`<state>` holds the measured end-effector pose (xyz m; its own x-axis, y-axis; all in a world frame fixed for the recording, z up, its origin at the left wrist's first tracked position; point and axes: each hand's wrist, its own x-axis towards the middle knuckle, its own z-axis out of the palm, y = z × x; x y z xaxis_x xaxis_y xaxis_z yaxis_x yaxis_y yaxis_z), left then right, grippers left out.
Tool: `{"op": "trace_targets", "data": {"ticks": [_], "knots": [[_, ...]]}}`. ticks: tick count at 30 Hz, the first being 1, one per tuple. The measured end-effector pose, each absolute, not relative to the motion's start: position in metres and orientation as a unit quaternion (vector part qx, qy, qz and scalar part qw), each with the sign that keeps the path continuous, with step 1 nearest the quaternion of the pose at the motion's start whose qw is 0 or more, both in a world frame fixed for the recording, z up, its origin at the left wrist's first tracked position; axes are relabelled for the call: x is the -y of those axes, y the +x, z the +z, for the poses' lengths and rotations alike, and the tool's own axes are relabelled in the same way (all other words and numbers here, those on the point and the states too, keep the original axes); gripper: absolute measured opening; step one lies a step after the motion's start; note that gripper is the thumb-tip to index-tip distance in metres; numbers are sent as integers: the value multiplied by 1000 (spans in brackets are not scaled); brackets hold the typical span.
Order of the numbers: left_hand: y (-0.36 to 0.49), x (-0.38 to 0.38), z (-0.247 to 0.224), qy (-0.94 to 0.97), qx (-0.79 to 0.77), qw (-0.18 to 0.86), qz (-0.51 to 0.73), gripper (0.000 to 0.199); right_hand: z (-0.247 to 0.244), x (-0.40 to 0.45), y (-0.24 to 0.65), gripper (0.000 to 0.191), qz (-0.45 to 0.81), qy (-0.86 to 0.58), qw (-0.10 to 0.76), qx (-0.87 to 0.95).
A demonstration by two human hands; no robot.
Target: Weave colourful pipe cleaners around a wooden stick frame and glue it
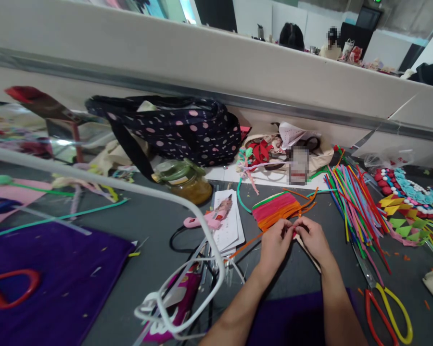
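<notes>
My left hand [277,242] and my right hand [313,238] meet fingertip to fingertip above the dark table. Both are closed in a pinch around a small red piece [295,235], mostly hidden by the fingers. A pale narrow strip [308,252] runs from there beneath my right hand. Just beyond my fingers lies a flat panel of pipe cleaners [274,210] in green, pink and orange rows, with loose orange ends at its right. Further right is a loose bundle of coloured pipe cleaners [359,206].
Scissors [393,312] with red and yellow handles lie at lower right. A pink glue gun [216,214] rests on white papers. A white lamp arm or cable [187,199] crosses the left side. Behind stand a glass jar [187,185] and a polka-dot bag [187,127].
</notes>
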<state>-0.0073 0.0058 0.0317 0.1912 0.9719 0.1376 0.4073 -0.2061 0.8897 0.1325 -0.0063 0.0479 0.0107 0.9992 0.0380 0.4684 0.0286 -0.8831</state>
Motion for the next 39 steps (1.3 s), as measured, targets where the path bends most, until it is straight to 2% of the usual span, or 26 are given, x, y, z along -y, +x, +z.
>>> {"op": "trace_targets", "data": {"ticks": [17,22,28,39], "knots": [[-12,-8,31,724,-518,342,300,8,44,5,132,20,352,-621,340,612],[-13,-8,30,727,-501,362,298,1,44,5,133,20,367,-614,341,610],[-12,-8,26,732,-493,356,307,7,37,4,135,16,368,-622,346,598],[-8,-7,25,729,-497,347,316,3,29,2,137,13,403,-615,382,560]]}}
